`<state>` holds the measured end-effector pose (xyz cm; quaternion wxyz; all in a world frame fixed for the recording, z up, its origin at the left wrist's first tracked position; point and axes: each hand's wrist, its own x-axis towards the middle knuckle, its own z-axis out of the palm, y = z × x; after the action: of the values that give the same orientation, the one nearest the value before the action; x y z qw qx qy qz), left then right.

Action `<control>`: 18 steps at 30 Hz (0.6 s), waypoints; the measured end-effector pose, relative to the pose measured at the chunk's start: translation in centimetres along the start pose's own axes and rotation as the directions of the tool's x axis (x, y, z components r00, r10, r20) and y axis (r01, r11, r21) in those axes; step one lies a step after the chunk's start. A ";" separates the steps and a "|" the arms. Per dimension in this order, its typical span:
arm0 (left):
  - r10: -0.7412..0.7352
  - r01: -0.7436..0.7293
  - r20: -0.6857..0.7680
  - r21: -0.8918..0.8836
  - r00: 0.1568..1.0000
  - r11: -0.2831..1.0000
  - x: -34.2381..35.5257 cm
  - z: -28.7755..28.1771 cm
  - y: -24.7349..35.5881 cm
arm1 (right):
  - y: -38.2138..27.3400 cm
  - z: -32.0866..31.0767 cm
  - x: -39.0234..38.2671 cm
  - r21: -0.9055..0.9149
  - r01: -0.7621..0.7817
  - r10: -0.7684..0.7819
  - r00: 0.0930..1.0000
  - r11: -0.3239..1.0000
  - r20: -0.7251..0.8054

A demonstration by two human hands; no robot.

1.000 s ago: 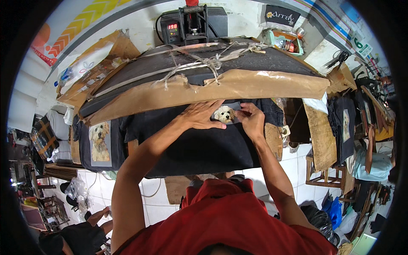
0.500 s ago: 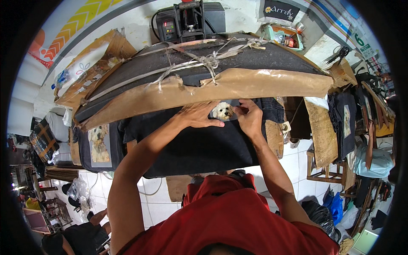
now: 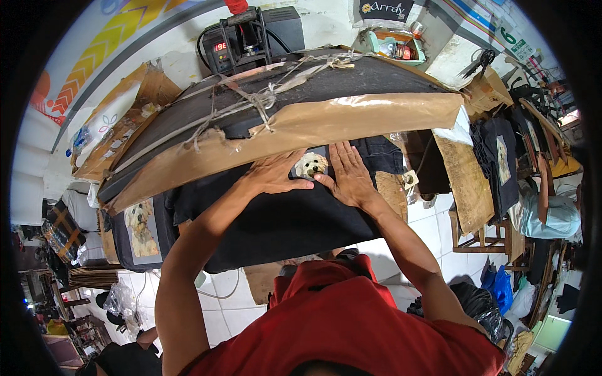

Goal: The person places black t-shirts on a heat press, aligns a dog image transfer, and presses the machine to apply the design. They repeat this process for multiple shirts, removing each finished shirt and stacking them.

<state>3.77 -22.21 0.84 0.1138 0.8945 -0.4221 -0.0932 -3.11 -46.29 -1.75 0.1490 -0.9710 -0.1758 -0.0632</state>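
My left hand [image 3: 271,175] lies flat with fingers stretched at the left of a white dog picture [image 3: 310,162] on a grey sheet, on a black garment [image 3: 276,232]. Its fingertips are at the edge of the brown paper [image 3: 367,113] on the heat press's raised platen [image 3: 301,81]. My right hand [image 3: 346,175] lies flat at the picture's right, fingers stretched and pointing away from me, thumb at its lower edge. To the left, another dark garment [image 3: 164,232] bears a dog picture [image 3: 142,229].
Cardboard [image 3: 465,194] and hanging dark garments [image 3: 500,163] are right, near a person in light blue [image 3: 549,210]. Another person in black [image 3: 125,358] is lower left. A press controller [image 3: 219,57], a cardboard box [image 3: 125,109] and a mint basket [image 3: 397,51] are behind the platen.
My right hand has gone from curled fingers at the picture's right edge to lying flat with fingers stretched. My left hand stays flat beside the picture. The view has shifted slightly.
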 end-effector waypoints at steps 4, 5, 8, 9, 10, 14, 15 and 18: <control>-0.011 0.011 0.006 -0.003 1.000 1.000 0.0 0.2 -0.1 | -0.1 0.0 0.0 -0.009 -0.008 0.008 1.000 1.000 0.008; -0.009 0.009 0.010 -0.001 1.000 1.000 0.0 0.2 -0.1 | -0.1 -0.1 0.0 -0.009 -0.012 0.013 1.000 1.000 0.019; 0.003 -0.003 -0.012 0.002 1.000 1.000 -0.1 0.6 -0.3 | -0.2 -0.3 0.0 -0.011 -0.027 0.028 0.999 1.000 0.043; 0.006 -0.006 -0.020 0.006 1.000 1.000 -0.1 0.7 -0.4 | -0.2 -0.3 0.1 -0.005 -0.023 0.023 0.999 1.000 0.028; 0.010 -0.010 -0.027 0.009 1.000 1.000 -0.1 0.8 -0.4 | -0.3 -0.3 0.1 -0.015 -0.032 0.033 0.998 0.999 0.052; -0.007 0.007 -0.002 0.029 1.000 1.000 0.1 0.6 -0.3 | -0.3 -0.2 0.2 -0.031 -0.032 0.033 0.998 0.999 0.056; 0.010 -0.010 -0.031 -0.001 0.999 1.000 0.1 0.4 -0.3 | -0.3 -0.2 0.2 -0.048 -0.034 0.037 0.997 0.998 0.064; -0.026 0.019 -0.082 -0.086 0.996 0.996 -0.3 -0.1 0.2 | 0.1 -0.4 0.0 0.039 -0.027 0.028 0.999 0.999 -0.021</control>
<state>3.44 -22.05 1.02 0.1681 0.8966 -0.4028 -0.0749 -3.13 -46.50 -1.38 0.1705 -0.9695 -0.1621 -0.0680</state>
